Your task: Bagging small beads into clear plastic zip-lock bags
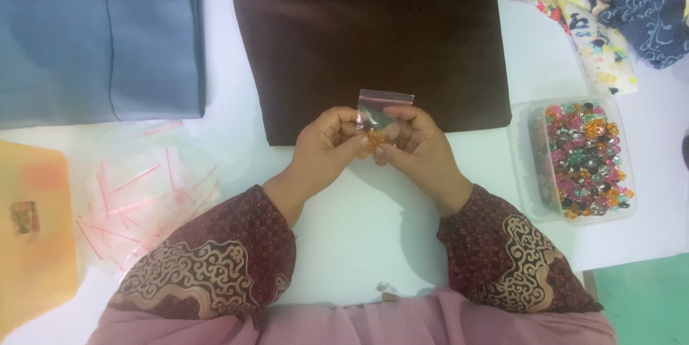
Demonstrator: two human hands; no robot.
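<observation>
From the head view, nearest me at the desk's near edge I see the pink cloth (359, 323) over my lap and the two patterned maroon sleeves (215, 266) running up from it. Just beyond the cloth a tiny clear scrap (385, 288) lies on the white desk (359, 223). Above mid-desk my left hand (326, 145) and right hand (416, 145) meet, fingertips together: both pinch a small clear zip bag (384, 105) with a pink strip along its top, held upright between them, and a cluster of orange beads (373, 140) sits at the bag's lower end right where the fingers close. The grip on each side is narrow, thumb and fingers shut on the bag. The bag hangs over the near edge of a folded brown garment (366, 36) that lies at the far middle of the desk. At the far left corner lies a folded blue garment (100, 36). Toward the left edge I see a loose heap of empty clear bags (143, 194) with red strips, touching a yellow-orange flat thing (36, 230) at the near left corner. Near the right edge stands a clear plastic box (527, 166) full of mixed coloured beads (588, 158). At the far right corner lie crumpled printed fabrics (617, 15), and a green surface (646, 302) shows at the near right corner.
</observation>
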